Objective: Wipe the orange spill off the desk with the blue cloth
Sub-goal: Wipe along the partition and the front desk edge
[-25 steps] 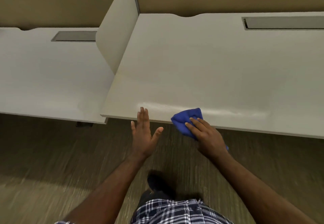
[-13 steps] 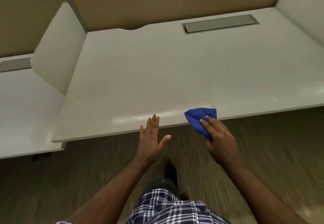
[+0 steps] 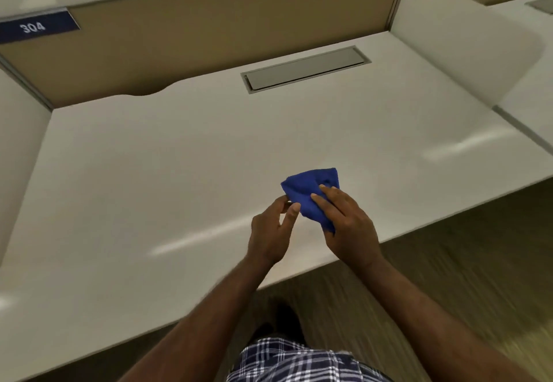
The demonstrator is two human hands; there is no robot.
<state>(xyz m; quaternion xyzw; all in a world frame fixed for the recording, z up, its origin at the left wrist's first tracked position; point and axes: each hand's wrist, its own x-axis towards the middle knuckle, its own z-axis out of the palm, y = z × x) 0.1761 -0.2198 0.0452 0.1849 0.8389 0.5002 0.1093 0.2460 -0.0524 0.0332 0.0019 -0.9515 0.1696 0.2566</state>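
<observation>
A bunched blue cloth (image 3: pixel 308 191) is held above the front half of the white desk (image 3: pixel 179 166). My right hand (image 3: pixel 347 226) grips its right side, fingers on top. My left hand (image 3: pixel 273 229) pinches the cloth's lower left edge between thumb and fingers. Both hands are over the desk, near its front edge. No orange spill shows on the desk surface.
A grey cable flap (image 3: pixel 305 69) is set into the desk's back. A tan partition (image 3: pixel 209 31) with a blue "304" label (image 3: pixel 33 27) stands behind. White side dividers (image 3: pixel 466 49) flank the desk. Carpet floor (image 3: pixel 463 247) lies at right.
The view has shifted forward over the desk. My left hand, open before, has come up and taken the cloth's edge. The cloth has been lifted from the desk's front edge.
</observation>
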